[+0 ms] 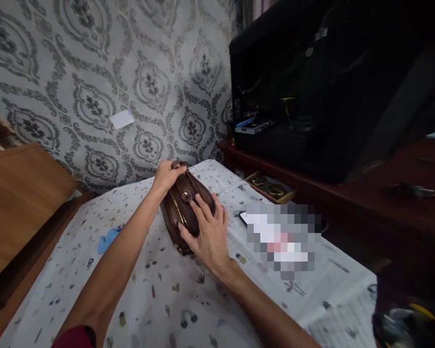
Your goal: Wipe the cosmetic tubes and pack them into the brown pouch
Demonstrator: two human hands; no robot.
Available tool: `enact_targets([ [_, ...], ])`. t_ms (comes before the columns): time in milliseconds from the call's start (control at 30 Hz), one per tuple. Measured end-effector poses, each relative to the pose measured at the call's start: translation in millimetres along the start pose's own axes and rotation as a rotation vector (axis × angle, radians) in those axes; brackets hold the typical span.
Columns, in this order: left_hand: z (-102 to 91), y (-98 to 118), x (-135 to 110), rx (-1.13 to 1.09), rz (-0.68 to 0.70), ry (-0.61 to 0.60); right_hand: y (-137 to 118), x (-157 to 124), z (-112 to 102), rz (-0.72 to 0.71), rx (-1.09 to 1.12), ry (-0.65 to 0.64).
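A dark brown leather handbag (189, 186) with gold zips and a small gold clasp lies on a white patterned sheet (159, 299). At its far end, my left hand (166, 176) is closed on the bag by its handle, thumb lying across the top. My right hand (210, 234) rests on the near part of the bag, fingers spread, with the thumb beside a zip and the fingertips near the clasp. The undersides of both hands are hidden, and what is inside the bag does not show.
A phone (243, 217), mostly blurred out, lies right of the bag. A blue cloth (108, 240) is to the left. A small open box (288, 195) holds gold-coloured rings. On a dark red cabinet (391, 179) stands a large black screen (333, 121). Wooden furniture (25, 203) borders the left.
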State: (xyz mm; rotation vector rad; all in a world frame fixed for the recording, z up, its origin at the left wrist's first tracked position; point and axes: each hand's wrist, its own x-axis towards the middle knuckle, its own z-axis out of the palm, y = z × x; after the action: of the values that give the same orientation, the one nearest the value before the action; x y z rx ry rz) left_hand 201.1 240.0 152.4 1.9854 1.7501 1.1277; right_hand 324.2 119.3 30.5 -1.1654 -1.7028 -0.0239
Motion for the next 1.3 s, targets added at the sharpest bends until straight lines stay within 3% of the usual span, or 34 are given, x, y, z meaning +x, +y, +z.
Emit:
enact_targets([
  [133,-4.2,7.1,-10.0,-0.066,0.035,-0.058,-0.1,0.3,0.0,-0.005,0.039,-0.011],
  [267,-24.4,3.8,-21.7,-0.072,0.077,-0.141,1.1,-0.5,0.5,0.001,0.064,0.007],
  [433,-52.2,-16.8,-38.3,0.198,0.099,-0.055,2.9,-2.2,5.3,0.008,0.071,0.043],
  [533,-54.7,-25.2,-45.4,0.301,0.07,-0.053,5.3,-2.8,8.6,-0.017,0.065,0.054],
  [833,-54.4,-17.7,-67.3,0.221,0.123,-0.101,6.0,-2.1,7.6,-0.023,0.094,0.052],
  [933,-45.0,-8.1,-92.0,0.3,0.19,0.119,10.5,0.1,5.3,0.024,0.203,0.111],
  [1000,-30.5,-1.6,-113.4,0.408,0.347,0.237,16.3,1.7,5.5,0.11,0.3,0.159],
  [1133,4.2,-1.0,-148.6,0.626,0.78,0.143,27.9,4.0,9.8,0.287,0.513,0.181],
  [1200,16.0,-8.6,-155.3,0.696,0.877,0.142,31.5,5.7,11.6,0.337,0.602,0.183],
  [1300,22.4,-23.8,-154.5,0.733,0.909,0.16,34.9,9.9,10.9,0.378,0.662,0.226],
])
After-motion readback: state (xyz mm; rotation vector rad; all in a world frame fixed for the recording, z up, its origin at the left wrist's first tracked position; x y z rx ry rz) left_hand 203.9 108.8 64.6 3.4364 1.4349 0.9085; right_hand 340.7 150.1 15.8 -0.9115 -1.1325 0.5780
